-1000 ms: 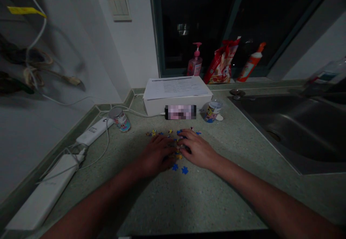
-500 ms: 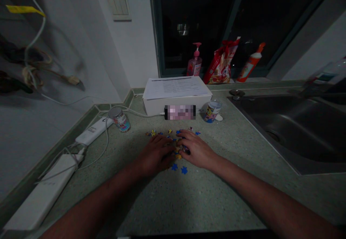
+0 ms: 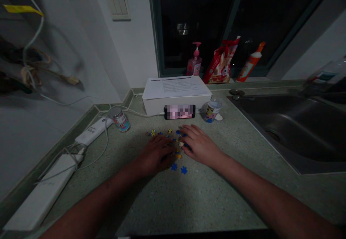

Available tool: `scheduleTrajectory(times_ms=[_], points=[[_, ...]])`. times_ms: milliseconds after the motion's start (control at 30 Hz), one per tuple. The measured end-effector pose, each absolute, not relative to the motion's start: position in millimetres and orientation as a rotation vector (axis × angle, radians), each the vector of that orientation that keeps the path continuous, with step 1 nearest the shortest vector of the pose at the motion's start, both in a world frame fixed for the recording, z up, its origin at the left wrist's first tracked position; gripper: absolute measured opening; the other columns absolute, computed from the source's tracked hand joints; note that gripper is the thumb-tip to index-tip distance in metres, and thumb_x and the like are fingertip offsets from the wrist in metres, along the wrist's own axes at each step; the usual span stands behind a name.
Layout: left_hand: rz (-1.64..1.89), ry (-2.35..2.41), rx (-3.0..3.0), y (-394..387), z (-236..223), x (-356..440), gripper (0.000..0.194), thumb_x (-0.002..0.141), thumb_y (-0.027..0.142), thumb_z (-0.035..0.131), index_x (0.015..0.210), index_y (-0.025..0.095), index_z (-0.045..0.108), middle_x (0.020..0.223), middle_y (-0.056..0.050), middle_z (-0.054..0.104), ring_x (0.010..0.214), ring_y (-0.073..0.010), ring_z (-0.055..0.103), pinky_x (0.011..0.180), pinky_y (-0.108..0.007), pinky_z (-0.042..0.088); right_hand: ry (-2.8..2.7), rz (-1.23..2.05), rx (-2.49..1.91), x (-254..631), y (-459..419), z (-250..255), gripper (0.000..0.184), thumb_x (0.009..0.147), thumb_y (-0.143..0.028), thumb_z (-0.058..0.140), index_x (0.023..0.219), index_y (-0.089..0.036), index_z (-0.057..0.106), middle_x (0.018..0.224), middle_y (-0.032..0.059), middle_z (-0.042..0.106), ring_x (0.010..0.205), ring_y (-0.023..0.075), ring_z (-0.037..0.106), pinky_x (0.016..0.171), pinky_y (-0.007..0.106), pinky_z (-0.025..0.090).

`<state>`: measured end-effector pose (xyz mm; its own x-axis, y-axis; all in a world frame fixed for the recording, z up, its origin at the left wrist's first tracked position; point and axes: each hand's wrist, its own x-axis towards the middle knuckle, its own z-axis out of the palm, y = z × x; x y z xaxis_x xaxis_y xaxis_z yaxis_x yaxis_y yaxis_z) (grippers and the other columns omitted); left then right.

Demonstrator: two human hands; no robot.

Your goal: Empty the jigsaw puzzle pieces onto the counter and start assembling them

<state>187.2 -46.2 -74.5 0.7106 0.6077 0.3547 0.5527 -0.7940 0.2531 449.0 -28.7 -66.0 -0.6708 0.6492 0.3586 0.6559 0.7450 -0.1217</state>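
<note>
Small jigsaw puzzle pieces lie in a loose cluster on the speckled green counter, with blue pieces [image 3: 183, 169] nearest me and a yellow piece [image 3: 153, 133] toward the back. My left hand [image 3: 158, 154] rests palm down at the cluster's left side, thumb apart from the fingers, covering some pieces. Across from it, my right hand [image 3: 201, 146] has a pale puzzle piece [image 3: 181, 144] at its thumb and index tips, plain side showing. The other right fingers stretch forward over the pieces.
Behind the pieces, a phone [image 3: 180, 112] leans against a white box [image 3: 151, 103]. Two small jars, one at left [image 3: 119, 119] and one at right [image 3: 212, 111], stand nearby. A power strip [image 3: 44, 192] and cables run along the left; a sink [image 3: 297, 131] is at right.
My right hand has shifted slightly right and back from the middle of the cluster, and the pale puzzle piece now shows at its fingertips. My left hand has hardly moved.
</note>
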Motion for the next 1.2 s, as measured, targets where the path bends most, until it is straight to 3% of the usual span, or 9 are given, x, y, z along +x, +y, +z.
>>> scheduleTrajectory(times_ms=[167, 400, 633, 900, 1200], points=[[0.630, 0.954, 2.787, -46, -75, 187, 0.020, 0.100, 0.030, 0.070, 0.118, 0.024, 0.077, 0.132, -0.010, 0.072, 0.123, -0.0320, 0.063, 0.108, -0.053, 0.049, -2.579, -0.063, -1.016, 451, -29, -61, 0.024, 0.096, -0.018, 0.071, 0.119, -0.016, 0.075, 0.147, 0.0173, 0.066, 0.146, 0.0351, 0.053, 0.127, 0.059, 0.039], [0.686, 1.014, 2.737, -44, -73, 184, 0.023, 0.101, 0.028, 0.070, 0.123, 0.024, 0.075, 0.130, -0.010, 0.073, 0.119, -0.0309, 0.063, 0.104, -0.052, 0.051, -2.531, 0.089, -1.028, 458, -30, -63, 0.014, 0.093, -0.021, 0.072, 0.106, -0.016, 0.074, 0.142, 0.0193, 0.068, 0.141, 0.0343, 0.058, 0.121, 0.057, 0.047], [0.710, 1.035, 2.725, -43, -75, 181, 0.022, 0.098, 0.021, 0.071, 0.120, 0.024, 0.075, 0.127, -0.009, 0.074, 0.119, -0.0296, 0.064, 0.104, -0.049, 0.050, -2.598, 0.110, -0.997, 449, -38, -64, 0.014, 0.092, -0.019, 0.070, 0.104, -0.015, 0.076, 0.140, 0.0188, 0.069, 0.139, 0.0344, 0.060, 0.126, 0.058, 0.039], [0.769, 1.045, 2.731, -43, -73, 182, 0.018, 0.102, 0.024, 0.068, 0.118, 0.025, 0.076, 0.124, -0.008, 0.075, 0.115, -0.0291, 0.065, 0.100, -0.050, 0.051, -2.513, 0.156, -0.992, 448, -34, -67, 0.012, 0.097, -0.016, 0.063, 0.094, -0.016, 0.075, 0.133, 0.0170, 0.073, 0.130, 0.0331, 0.067, 0.116, 0.055, 0.051], [0.737, 1.084, 2.733, -42, -72, 179, 0.020, 0.104, 0.027, 0.066, 0.120, 0.025, 0.077, 0.126, -0.009, 0.075, 0.116, -0.0293, 0.065, 0.100, -0.051, 0.051, -2.533, 0.549, -0.877, 459, -36, -58, 0.012, 0.094, -0.015, 0.067, 0.087, -0.021, 0.074, 0.128, 0.0114, 0.074, 0.124, 0.0265, 0.069, 0.108, 0.047, 0.056]])
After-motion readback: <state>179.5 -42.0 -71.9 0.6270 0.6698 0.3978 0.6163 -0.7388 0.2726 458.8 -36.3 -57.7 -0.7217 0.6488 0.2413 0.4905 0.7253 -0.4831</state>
